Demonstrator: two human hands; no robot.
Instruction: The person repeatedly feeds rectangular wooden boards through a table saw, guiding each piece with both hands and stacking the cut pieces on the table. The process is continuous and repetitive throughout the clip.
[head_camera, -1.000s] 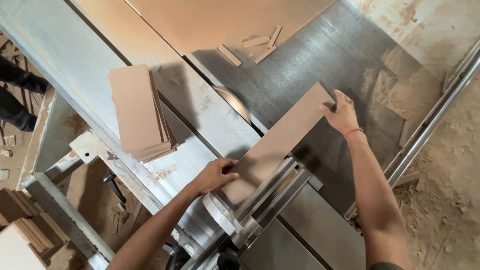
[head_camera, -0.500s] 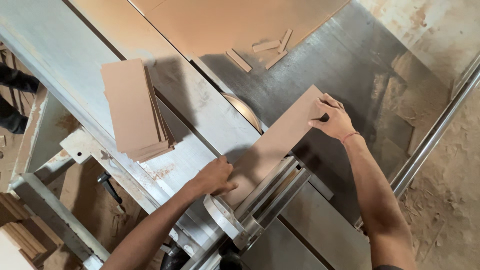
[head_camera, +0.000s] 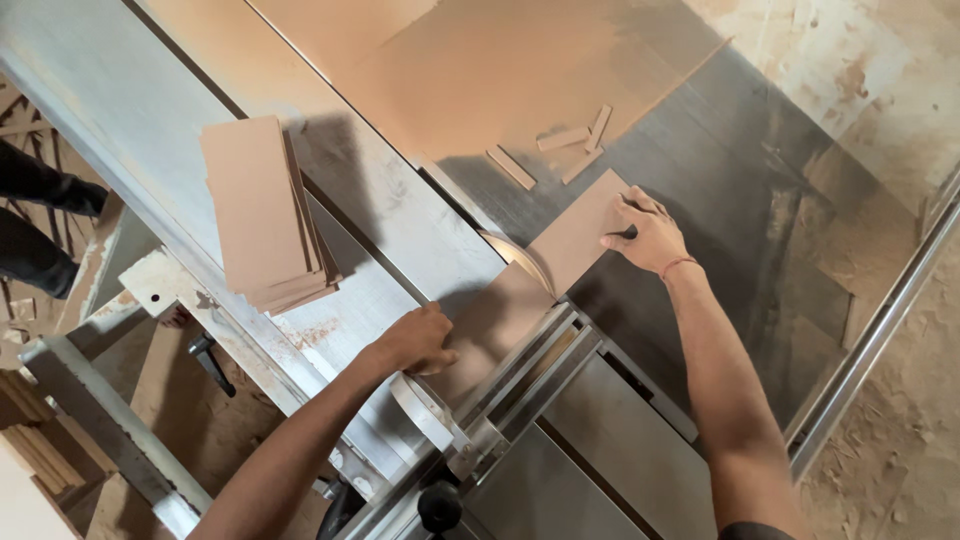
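While the brown board strip (head_camera: 560, 260) lies flat across the saw blade (head_camera: 530, 262), the right hand (head_camera: 650, 235) presses its far end and the left hand (head_camera: 418, 340) its near end, palms down; a board stack (head_camera: 262, 212) sits left on the counter (head_camera: 400, 220).

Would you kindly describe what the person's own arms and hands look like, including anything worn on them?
Both forearms are bare, with no sleeves and no gloves in view. The right hand has a thin reddish thread band around its wrist. The left hand shows no band, ring or watch that I can make out.
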